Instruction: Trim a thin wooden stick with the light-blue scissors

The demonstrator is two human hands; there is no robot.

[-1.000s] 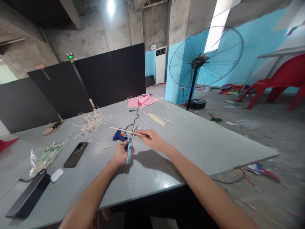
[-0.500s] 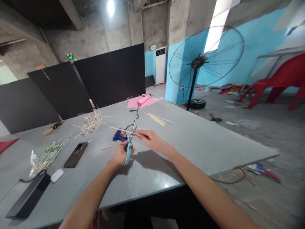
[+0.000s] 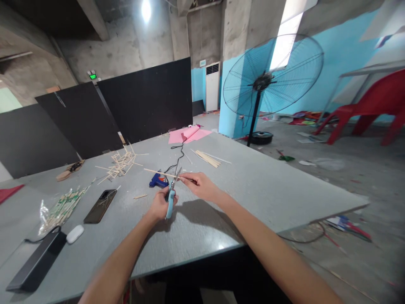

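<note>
My left hand [image 3: 160, 204] is closed around the light-blue handles of a pair of scissors [image 3: 171, 202], whose blades point away from me. Between the blades lies a thin wooden stick [image 3: 160, 172], reaching out to the left. Its right end is pinched in the fingers of my right hand [image 3: 201, 185]. Just behind the scissors a blue hot glue gun [image 3: 157, 180] rests on the table, partly behind the stick. A short cut piece of stick [image 3: 140, 196] lies left of my left hand.
On the grey table [image 3: 253, 185] are a stick framework [image 3: 122, 162], loose sticks [image 3: 207, 158], a phone [image 3: 100, 206], a white case [image 3: 75, 234], a dark long box [image 3: 34, 264], bagged sticks [image 3: 65, 207] and pink paper [image 3: 190, 134]. A large fan [image 3: 262, 80] stands beyond the right edge.
Almost nothing differs. The whole view has shifted very slightly; both hands keep the same hold on the scissors and the stick.
</note>
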